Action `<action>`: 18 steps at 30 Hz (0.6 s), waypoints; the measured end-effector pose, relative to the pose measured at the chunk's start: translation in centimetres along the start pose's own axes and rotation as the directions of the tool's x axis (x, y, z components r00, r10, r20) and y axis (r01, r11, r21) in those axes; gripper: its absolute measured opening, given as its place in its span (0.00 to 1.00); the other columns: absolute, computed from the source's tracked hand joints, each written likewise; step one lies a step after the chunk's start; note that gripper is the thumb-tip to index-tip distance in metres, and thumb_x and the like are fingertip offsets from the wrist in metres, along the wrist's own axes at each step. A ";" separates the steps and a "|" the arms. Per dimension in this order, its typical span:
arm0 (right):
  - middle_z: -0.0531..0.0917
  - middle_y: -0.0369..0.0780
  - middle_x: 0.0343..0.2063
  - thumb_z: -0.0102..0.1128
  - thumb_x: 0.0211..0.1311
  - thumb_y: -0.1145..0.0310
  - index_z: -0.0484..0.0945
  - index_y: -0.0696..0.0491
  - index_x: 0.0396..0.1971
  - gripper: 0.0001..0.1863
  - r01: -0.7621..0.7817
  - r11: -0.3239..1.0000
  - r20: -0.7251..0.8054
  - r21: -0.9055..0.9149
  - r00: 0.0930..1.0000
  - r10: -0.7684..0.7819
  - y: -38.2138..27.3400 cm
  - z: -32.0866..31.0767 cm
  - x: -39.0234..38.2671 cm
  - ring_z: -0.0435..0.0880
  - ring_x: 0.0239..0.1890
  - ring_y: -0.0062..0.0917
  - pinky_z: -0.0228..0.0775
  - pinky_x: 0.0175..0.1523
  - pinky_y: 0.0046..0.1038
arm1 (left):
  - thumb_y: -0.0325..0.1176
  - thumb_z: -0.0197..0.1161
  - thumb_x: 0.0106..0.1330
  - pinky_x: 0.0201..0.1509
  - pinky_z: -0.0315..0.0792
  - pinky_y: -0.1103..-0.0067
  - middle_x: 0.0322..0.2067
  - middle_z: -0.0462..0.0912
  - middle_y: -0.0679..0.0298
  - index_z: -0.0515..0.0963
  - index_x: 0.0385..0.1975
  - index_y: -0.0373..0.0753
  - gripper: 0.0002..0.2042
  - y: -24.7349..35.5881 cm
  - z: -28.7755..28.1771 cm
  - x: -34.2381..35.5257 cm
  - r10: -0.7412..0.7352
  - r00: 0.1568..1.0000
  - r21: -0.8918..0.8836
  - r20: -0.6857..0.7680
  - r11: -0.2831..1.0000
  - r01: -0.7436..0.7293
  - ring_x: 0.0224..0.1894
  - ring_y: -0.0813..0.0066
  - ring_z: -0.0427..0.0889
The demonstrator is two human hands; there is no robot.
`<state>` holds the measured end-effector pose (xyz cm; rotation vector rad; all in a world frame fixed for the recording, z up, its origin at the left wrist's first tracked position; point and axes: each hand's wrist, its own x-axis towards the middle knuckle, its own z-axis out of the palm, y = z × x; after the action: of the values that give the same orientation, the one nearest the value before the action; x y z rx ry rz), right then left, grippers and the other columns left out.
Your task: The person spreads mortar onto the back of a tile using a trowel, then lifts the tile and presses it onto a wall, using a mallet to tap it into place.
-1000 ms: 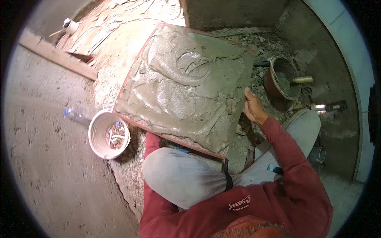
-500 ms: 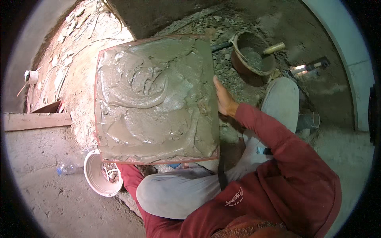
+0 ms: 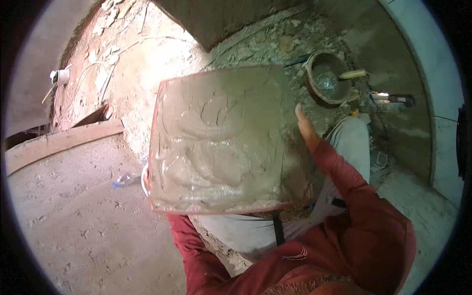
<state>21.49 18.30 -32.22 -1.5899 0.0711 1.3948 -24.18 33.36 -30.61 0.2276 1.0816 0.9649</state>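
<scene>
Between my two hands I hold a large square tile [image 3: 231, 212], its upper face thickly coated with wet grey mortar [image 3: 216, 142] in swirled ridges. My right hand [image 3: 307, 132] grips the tile's right edge, thumb pointing up along it and the other fingers hidden underneath. Only a sliver of my left hand [image 3: 148, 181] shows at the lower left edge, and the rest is under the tile. At the far right stands a mortar bucket [image 3: 309, 81] with grey mix inside. A tool with a pale yellow handle [image 3: 353, 74] leans out over its rim.
Rubble [image 3: 275, 44] lies along the wall behind the tile. To the left are a wooden board [image 3: 64, 142], a plastic bottle [image 3: 127, 180] and a white pipe piece [image 3: 60, 76]. A dark-ended tool [image 3: 393, 99] lies beyond my right knee [image 3: 351, 142].
Both hands have carried the tile to the right in view, and it now hides most of the white bucket at the lower left. My view has shifted somewhat too.
</scene>
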 end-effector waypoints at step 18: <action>0.71 0.45 0.65 0.59 0.67 0.41 0.68 0.55 0.67 0.39 -0.124 0.990 -0.165 0.068 0.977 0.134 -24.4 -7.4 -43.4 0.71 0.65 0.35 0.68 0.65 0.40 | 0.42 0.57 0.72 0.63 0.76 0.58 0.61 0.75 0.49 0.68 0.66 0.36 0.26 7.1 27.2 -17.1 -0.148 0.989 0.101 0.002 0.984 0.147 0.61 0.57 0.77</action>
<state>26.82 3.07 15.49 -1.6772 0.3183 1.3413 -7.81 32.22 -2.11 0.2308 1.1231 0.7773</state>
